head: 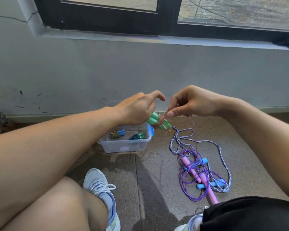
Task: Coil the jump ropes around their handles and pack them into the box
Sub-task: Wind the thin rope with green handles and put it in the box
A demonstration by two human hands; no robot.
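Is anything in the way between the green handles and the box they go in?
Nothing visible blocks the way. The left hand holds the green handles right above the clear box, which is open on top. Two coiled ropes already lie inside, with room beside them.

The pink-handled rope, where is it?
The pink-handled rope lies on the floor, right of the box, tangled with the blue-handled rope.

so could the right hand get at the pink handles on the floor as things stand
Probably not right away: the right hand is pinching the thin cord being wound on the green handles. The pink handles lie uncovered on the floor below it, tangled only in purple rope.
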